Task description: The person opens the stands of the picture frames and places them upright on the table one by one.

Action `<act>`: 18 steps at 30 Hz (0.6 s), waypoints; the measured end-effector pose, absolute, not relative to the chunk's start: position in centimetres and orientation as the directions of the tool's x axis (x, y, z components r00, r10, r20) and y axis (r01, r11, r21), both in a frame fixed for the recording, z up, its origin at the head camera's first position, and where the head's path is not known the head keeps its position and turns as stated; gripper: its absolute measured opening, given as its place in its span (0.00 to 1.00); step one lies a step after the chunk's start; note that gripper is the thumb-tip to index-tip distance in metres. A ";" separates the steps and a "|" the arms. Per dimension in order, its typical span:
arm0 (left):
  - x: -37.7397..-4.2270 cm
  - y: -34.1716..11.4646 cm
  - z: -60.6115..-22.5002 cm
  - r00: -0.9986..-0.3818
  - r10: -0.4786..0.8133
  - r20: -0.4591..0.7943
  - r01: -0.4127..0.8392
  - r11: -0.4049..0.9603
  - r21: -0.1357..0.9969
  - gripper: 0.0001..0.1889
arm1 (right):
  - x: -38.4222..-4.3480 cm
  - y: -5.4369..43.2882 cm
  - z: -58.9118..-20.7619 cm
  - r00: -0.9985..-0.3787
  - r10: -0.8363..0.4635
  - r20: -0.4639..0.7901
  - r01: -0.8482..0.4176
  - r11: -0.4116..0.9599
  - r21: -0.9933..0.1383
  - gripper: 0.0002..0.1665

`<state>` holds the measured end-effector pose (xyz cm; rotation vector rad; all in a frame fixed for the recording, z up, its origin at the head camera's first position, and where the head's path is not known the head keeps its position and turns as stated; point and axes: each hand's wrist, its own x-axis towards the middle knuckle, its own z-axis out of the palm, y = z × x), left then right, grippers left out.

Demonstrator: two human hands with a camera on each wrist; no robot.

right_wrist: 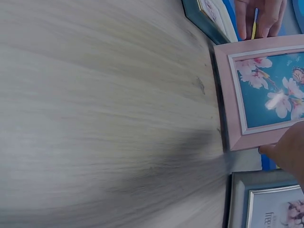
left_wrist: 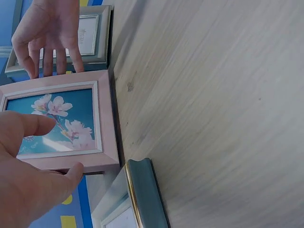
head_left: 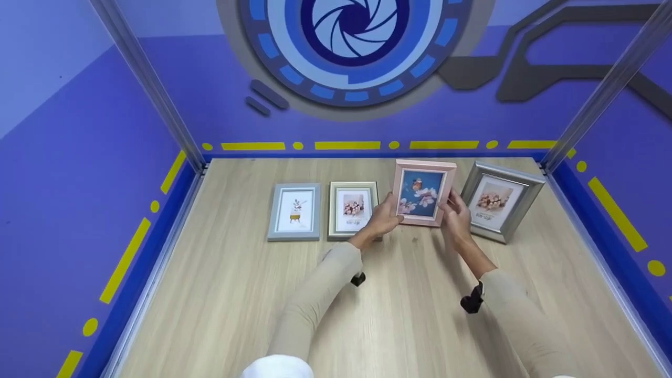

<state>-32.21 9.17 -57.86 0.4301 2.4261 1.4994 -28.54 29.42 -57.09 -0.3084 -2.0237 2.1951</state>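
two neighbours may be knocked over: the champagne-gold frame (head_left: 332, 212) if the left hand (head_left: 385, 218) swings outward, and the silver-grey frame (head_left: 518, 211) if the right hand (head_left: 458, 215) does so, being very near it. both hands pinch opposite side edges of the pink picture frame (head_left: 425, 165), which is between these two; whether it touches the wooden table (head_left: 399, 325), i cannot tell. from left, the blue-grey frame (head_left: 272, 212) contains a potted-plant print (head_left: 295, 212), the next a bouquet print (head_left: 353, 206), the pink one a blossom-and-butterfly print (head_left: 421, 194), the last another bouquet.

Pink picture frame (head_left: 423, 193), white inner lip, blossoms on blue, roughly upright, between both hands (head_left: 385, 217) (head_left: 457, 216)
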 end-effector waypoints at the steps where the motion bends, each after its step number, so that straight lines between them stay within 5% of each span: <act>1: -32.3 9.1 -57.9 -0.921 0.383 -0.068 0.111 0.427 0.898 0.43 | -28.7 29.6 -57.5 -0.969 0.243 -0.049 0.028 -0.090 -0.996 0.39; 8: -32.2 8.7 -58.1 -0.897 0.432 -0.093 0.119 0.439 0.891 0.44 | -29.3 30.3 -59.5 -0.970 0.245 0.004 -0.001 0.012 -1.000 0.39; 18: -31.6 8.9 -58.0 -0.897 0.394 -0.200 -0.004 0.446 0.895 0.44 | -28.1 29.6 -58.1 -0.982 0.180 -0.064 0.054 -0.060 -0.997 0.42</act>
